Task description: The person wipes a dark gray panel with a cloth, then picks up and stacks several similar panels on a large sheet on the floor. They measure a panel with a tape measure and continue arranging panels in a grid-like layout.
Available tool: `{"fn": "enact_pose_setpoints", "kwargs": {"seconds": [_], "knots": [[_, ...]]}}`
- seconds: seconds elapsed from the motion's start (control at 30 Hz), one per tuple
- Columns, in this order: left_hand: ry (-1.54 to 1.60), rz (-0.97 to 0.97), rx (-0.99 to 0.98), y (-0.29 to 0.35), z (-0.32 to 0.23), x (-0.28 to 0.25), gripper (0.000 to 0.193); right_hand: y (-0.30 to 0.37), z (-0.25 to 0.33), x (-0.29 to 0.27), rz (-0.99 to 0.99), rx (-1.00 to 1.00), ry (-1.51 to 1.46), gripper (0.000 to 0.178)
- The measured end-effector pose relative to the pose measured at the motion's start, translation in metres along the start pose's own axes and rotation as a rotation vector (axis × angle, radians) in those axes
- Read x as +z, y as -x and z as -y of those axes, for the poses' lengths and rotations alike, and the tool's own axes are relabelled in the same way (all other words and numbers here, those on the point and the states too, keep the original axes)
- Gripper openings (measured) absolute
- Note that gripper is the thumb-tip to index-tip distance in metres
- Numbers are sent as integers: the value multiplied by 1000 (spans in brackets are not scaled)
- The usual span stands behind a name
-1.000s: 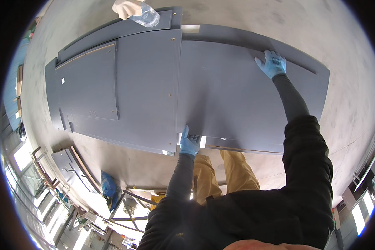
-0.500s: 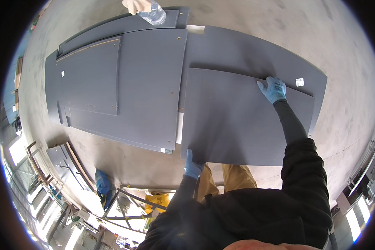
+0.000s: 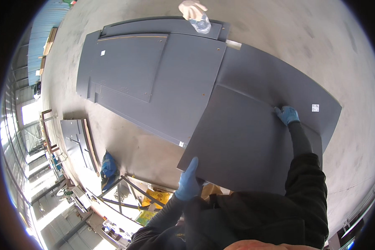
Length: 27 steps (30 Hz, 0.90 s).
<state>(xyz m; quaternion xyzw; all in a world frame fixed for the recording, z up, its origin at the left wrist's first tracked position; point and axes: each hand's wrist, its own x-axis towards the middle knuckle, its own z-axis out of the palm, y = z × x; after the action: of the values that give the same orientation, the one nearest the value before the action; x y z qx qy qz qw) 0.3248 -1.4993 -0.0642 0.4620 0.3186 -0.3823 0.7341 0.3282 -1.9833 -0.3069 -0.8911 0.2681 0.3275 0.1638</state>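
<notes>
A flat dark grey panel is in both my blue-gloved hands, tilted with its near edge lifted close to my body. My left hand grips the near left corner, thumb on the top face and the other fingers mostly hidden. At the far edge, toward the right, my right hand is closed over the rim; its fingertips are partly hidden. Beneath and beyond lies a larger grey panel with a white label.
Overlapping grey panels lie to the left, a smaller panel on top. A clear bottle with a beige glove stands at the far side. More panels, a blue bag and a metal frame are at the lower left.
The held panel's near edge has risen toward my body, and its left side has swung. My left hand has come up with it; my right hand stays at the far edge. The view has turned.
</notes>
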Motion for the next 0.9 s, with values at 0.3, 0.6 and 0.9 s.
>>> {"fn": "enact_pose_setpoints", "kwargs": {"seconds": [0.3,0.6,0.9], "knots": [[-520,-227,274,75,-33,-2,36,45,-23,84,187,-8,-225,75],[28,-86,79,117,-24,-79,41,98,39,-18,62,36,-103,82],[403,-66,224,218,-8,-240,51,164,233,-51,-239,-157,157,95]]}}
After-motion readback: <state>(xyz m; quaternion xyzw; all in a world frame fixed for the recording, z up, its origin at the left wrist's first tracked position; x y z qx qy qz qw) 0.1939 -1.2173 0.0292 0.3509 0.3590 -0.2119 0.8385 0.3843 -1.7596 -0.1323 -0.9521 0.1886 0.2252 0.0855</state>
